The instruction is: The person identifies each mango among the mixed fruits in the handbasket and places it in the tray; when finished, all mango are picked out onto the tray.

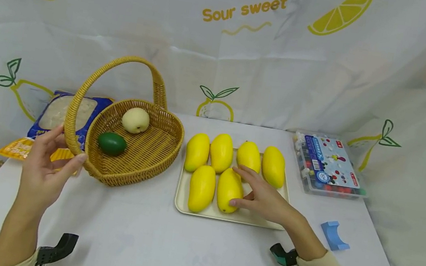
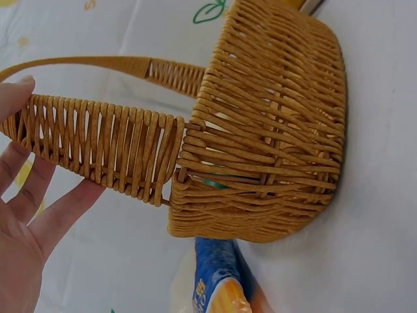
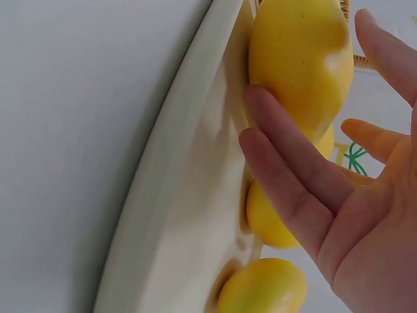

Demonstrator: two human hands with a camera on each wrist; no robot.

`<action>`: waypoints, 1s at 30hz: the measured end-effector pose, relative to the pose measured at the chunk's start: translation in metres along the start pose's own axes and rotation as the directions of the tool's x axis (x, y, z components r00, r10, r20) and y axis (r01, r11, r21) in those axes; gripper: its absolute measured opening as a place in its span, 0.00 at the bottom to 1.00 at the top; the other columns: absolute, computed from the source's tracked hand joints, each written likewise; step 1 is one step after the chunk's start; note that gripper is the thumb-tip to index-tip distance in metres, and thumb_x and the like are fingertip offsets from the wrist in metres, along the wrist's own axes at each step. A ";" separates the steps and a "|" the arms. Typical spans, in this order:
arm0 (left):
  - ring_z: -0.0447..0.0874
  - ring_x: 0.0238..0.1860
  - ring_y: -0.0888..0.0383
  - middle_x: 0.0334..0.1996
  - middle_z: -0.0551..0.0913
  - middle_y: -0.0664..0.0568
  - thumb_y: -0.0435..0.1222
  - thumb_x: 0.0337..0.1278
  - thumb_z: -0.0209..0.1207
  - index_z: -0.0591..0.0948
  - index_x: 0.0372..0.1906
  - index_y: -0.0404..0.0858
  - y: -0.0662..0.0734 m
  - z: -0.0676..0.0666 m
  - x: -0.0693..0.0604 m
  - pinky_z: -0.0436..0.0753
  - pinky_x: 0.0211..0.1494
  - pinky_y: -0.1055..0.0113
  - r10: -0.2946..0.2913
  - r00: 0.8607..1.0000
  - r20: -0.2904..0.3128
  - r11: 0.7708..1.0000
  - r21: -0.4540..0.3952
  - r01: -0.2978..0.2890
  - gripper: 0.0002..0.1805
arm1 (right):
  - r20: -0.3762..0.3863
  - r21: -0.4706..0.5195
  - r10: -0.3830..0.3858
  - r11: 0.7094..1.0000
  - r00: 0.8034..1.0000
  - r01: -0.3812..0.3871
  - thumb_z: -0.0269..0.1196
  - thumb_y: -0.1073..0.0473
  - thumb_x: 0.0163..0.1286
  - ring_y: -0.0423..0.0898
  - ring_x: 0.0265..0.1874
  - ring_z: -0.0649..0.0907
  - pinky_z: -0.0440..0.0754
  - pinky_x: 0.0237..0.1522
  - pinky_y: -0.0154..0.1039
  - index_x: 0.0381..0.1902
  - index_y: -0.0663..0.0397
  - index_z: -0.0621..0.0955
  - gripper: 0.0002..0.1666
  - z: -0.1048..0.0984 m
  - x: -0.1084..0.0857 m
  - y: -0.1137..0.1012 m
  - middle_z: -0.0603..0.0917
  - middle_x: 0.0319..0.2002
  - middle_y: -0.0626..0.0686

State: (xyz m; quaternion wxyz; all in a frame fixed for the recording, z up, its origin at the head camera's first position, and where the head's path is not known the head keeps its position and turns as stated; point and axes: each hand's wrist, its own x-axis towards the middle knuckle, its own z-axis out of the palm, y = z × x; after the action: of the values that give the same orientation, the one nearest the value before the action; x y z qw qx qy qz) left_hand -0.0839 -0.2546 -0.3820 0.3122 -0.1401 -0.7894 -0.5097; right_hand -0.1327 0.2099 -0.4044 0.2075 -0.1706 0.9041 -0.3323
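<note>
My left hand (image 1: 44, 168) holds the handle (image 2: 111, 143) of a wicker basket (image 1: 140, 152), thumb on one side and fingers on the other. Inside the basket lie a pale round pear (image 1: 135, 120) and a dark green oval fruit (image 1: 112, 144). Several yellow mangoes stand in two rows on a cream tray (image 1: 201, 214). Over the front-row mango (image 1: 227, 189) nearest the tray's middle is my right hand (image 1: 265, 197), thumb and fingers spread about it. In the right wrist view its fingers look straight, close to the mango (image 3: 300, 59); firm contact is unclear.
Behind the basket's left side lies a blue bag (image 1: 41, 120), with an orange packet (image 1: 16, 148) in front of it. A clear plastic box (image 1: 329, 165) of coloured pieces is at the back right. Nearer on that side sits a blue curved block (image 1: 334, 235).
</note>
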 end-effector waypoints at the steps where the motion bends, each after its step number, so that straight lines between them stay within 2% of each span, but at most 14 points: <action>1: 0.79 0.51 0.67 0.50 0.80 0.65 0.09 0.47 0.60 0.66 0.72 0.27 0.000 0.000 0.000 0.82 0.45 0.88 0.003 1.000 0.000 1.000 0.000 -0.003 0.42 | 0.002 0.003 -0.003 1.000 1.000 0.003 0.70 0.37 0.64 0.39 0.35 0.86 0.85 0.45 0.31 0.82 0.39 0.56 0.56 0.000 0.000 0.000 0.53 0.83 0.54; 7: 0.79 0.51 0.68 0.51 0.79 0.68 0.09 0.47 0.60 0.66 0.72 0.27 0.001 0.001 0.000 0.81 0.45 0.88 0.002 1.000 -0.010 1.000 0.007 -0.002 0.42 | -0.004 0.016 0.022 1.000 1.000 -0.022 0.70 0.38 0.65 0.39 0.36 0.87 0.87 0.46 0.31 0.82 0.37 0.55 0.56 -0.001 -0.003 0.002 0.55 0.82 0.54; 12: 0.79 0.51 0.69 0.51 0.79 0.69 0.10 0.48 0.61 0.67 0.72 0.29 0.005 0.001 -0.001 0.82 0.44 0.88 -0.023 1.000 -0.020 0.999 0.026 0.024 0.41 | -0.023 0.002 0.040 0.999 0.999 -0.040 0.70 0.37 0.64 0.39 0.37 0.87 0.88 0.46 0.31 0.82 0.36 0.55 0.55 -0.003 -0.008 0.003 0.53 0.82 0.55; 16: 0.79 0.51 0.70 0.51 0.78 0.72 0.11 0.50 0.62 0.68 0.72 0.30 0.007 0.000 -0.001 0.81 0.46 0.88 -0.041 0.999 -0.022 0.997 0.059 0.043 0.41 | -0.028 -0.002 0.036 0.999 0.999 -0.037 0.70 0.37 0.64 0.39 0.36 0.87 0.87 0.43 0.29 0.82 0.36 0.55 0.55 -0.004 -0.011 0.003 0.52 0.83 0.55; 20: 0.79 0.52 0.73 0.51 0.77 0.76 0.14 0.52 0.63 0.69 0.72 0.32 0.008 -0.001 -0.003 0.80 0.48 0.89 -0.053 0.998 -0.034 0.993 0.101 0.057 0.40 | -0.035 -0.014 0.017 1.000 0.999 -0.017 0.69 0.37 0.65 0.39 0.36 0.87 0.87 0.42 0.31 0.82 0.39 0.55 0.55 -0.007 -0.013 0.004 0.54 0.82 0.57; 26: 0.78 0.54 0.75 0.54 0.76 0.76 0.17 0.52 0.65 0.70 0.72 0.34 0.007 0.002 -0.005 0.78 0.51 0.90 -0.054 0.996 -0.077 0.988 0.142 0.064 0.39 | -0.076 -0.026 0.006 1.000 0.997 -0.008 0.69 0.39 0.66 0.38 0.39 0.87 0.88 0.42 0.33 0.82 0.39 0.56 0.53 -0.015 -0.017 0.007 0.54 0.82 0.57; 28: 0.77 0.56 0.74 0.56 0.75 0.74 0.18 0.52 0.65 0.70 0.72 0.32 0.007 0.003 -0.006 0.77 0.53 0.90 -0.027 0.995 -0.093 0.987 0.155 0.042 0.39 | -0.086 -0.024 0.005 1.000 0.996 -0.008 0.68 0.40 0.67 0.39 0.41 0.87 0.88 0.42 0.34 0.82 0.40 0.56 0.53 -0.016 -0.018 0.009 0.53 0.82 0.58; 30: 0.75 0.60 0.73 0.60 0.72 0.73 0.24 0.56 0.66 0.70 0.71 0.30 0.008 0.006 -0.006 0.76 0.57 0.89 0.021 0.993 -0.120 0.984 0.179 0.001 0.36 | -0.091 -0.014 -0.001 1.000 0.996 0.000 0.68 0.41 0.68 0.41 0.43 0.87 0.88 0.43 0.35 0.82 0.42 0.56 0.52 -0.017 -0.019 0.010 0.52 0.82 0.60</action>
State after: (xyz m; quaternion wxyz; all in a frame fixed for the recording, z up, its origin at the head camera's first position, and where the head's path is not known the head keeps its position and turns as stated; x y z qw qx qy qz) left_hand -0.0773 -0.2454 -0.3818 0.3732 -0.0843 -0.8108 -0.4430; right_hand -0.1265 0.2353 -0.3943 0.1651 -0.1569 0.9149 -0.3332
